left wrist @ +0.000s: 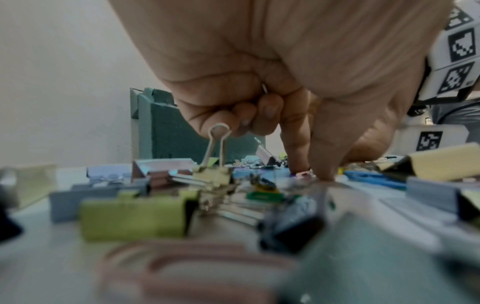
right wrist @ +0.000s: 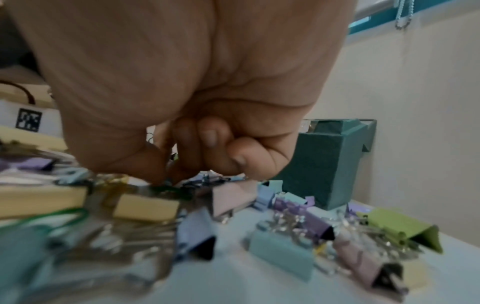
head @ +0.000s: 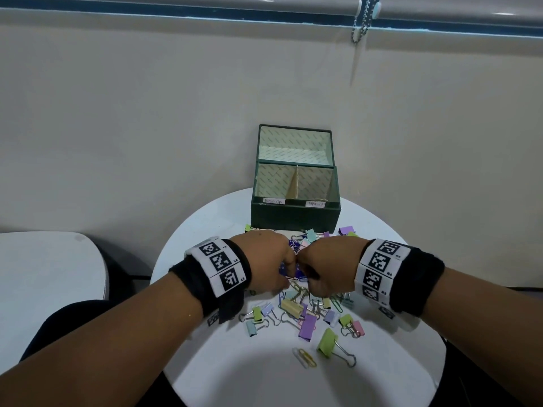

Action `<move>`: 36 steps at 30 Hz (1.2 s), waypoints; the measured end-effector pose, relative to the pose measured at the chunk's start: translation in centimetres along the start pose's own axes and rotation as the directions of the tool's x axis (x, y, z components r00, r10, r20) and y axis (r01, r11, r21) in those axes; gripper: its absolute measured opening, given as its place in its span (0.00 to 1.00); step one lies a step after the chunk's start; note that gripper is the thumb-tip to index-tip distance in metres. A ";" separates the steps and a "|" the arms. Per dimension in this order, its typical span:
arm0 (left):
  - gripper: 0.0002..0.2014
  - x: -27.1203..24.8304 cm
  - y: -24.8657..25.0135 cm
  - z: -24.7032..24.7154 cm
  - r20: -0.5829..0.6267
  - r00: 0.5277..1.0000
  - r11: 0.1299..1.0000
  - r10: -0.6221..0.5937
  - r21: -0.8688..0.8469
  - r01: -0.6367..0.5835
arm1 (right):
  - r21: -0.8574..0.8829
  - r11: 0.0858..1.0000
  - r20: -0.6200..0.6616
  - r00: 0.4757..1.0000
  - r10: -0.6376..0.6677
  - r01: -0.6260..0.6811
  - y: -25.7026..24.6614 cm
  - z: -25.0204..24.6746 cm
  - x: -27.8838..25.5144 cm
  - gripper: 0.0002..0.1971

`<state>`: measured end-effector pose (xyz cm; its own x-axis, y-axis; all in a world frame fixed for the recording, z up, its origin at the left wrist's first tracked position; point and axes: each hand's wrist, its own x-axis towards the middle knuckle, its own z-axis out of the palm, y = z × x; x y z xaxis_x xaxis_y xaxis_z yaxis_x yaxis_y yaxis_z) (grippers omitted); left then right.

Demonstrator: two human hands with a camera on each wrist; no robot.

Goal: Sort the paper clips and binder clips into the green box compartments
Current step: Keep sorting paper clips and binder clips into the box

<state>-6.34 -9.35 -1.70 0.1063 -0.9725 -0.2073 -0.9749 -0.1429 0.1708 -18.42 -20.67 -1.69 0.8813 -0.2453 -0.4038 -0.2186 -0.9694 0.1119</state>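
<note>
Clips, paper and binder kinds mixed, lie scattered in a pile on the round white table, just in front of the green box. Box sits at the table's far edge, lid up against the wall; two compartments split by a divider, a small label on the front rim of each. Nothing seen inside either one.

Left hand is down in the middle of the pile, outer fingers curled in with a bit of wire showing between them; index finger and thumb reach to the tabletop around a small pink clip.

Right hand is beside it, knuckles nearly touching the left, fingers curled, tips buried among the clips. Cannot tell what it is holding, if anything.

A green binder clip and two paper clips lie apart at the near side.
</note>
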 end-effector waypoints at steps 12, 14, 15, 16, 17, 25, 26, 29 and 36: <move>0.06 0.1 -0.3 0.4 -0.021 0.999 0.998 0.050 0.033 -0.049 | 0.356 0.918 -0.378 0.871 0.313 -0.176 7.3 -6.0 1.9 0.06; 0.05 0.1 -0.2 0.4 -0.026 0.999 0.999 0.044 0.032 -0.043 | 0.366 0.901 -0.376 0.849 0.372 -0.232 8.0 -6.6 3.1 0.07; 0.05 0.1 -0.2 0.3 -0.039 0.998 0.999 0.044 0.026 -0.043 | 0.364 0.898 -0.357 0.854 0.379 -0.247 8.1 -6.8 3.6 0.09; 0.04 0.1 -0.2 0.3 -0.058 0.997 0.999 0.046 0.021 -0.045 | 0.358 0.900 -0.340 0.862 0.375 -0.250 8.0 -6.9 3.9 0.12; 0.04 0.1 -0.3 0.2 -0.079 0.996 0.999 0.048 0.016 -0.046 | 0.358 0.902 -0.336 0.868 0.366 -0.242 8.0 -6.9 4.2 0.15; 0.06 0.3 -0.9 0.2 -0.205 0.979 1.000 0.010 0.004 -0.009 | 0.458 0.887 -0.570 0.748 0.338 -0.052 8.4 -4.1 0.0 0.05; 0.06 0.3 -0.9 0.2 -0.216 0.976 1.000 -0.008 0.003 0.009 | 0.459 0.886 -0.522 0.786 0.330 -0.068 8.5 -3.1 -0.8 0.06; 0.05 0.1 -0.8 -0.3 -0.234 0.971 0.998 -0.046 0.039 0.057 | 0.397 0.897 -0.256 0.915 0.311 -0.194 8.8 0.1 -2.5 0.08; 0.05 2.5 0.3 -5.5 -0.317 0.940 0.985 -0.127 0.075 0.158 | 0.439 0.870 -0.150 0.936 0.319 -0.225 8.9 3.0 -3.2 0.06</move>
<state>-5.29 -12.89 3.14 0.2858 -0.9542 0.0888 -0.9576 -0.2810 0.0632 -24.43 -28.53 -2.12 0.8182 -0.5368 -0.2056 -0.5727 -0.7923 -0.2104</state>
